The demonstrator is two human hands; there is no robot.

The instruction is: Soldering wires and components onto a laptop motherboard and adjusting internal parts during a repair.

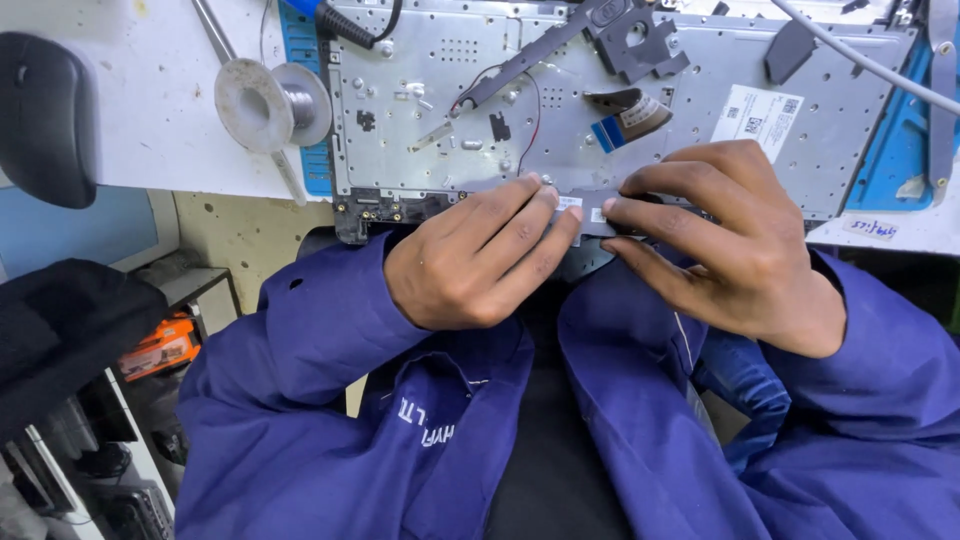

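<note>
Nearest the camera are the blue jacket sleeves [330,330] of a person seated at a white workbench [140,110]. Both bare hands meet at the bench's near edge. The left hand [470,260] has its fingers closed together and pressed down on a narrow grey strip [590,215] that lies along the near edge of a metal laptop panel [560,100]. The right hand [730,240] pinches the same strip from the right, fingertips curled onto it and touching the left fingertips. Just beyond the hands, the silver panel lies flat, studded with screw holes, with a thin red and black wire [530,105] looping across it and a flat ribbon cable [635,115] near its middle. Farther left on the bench sits a spool of solder wire [272,103]. At the far left edge is a black rounded object [45,115].
</note>
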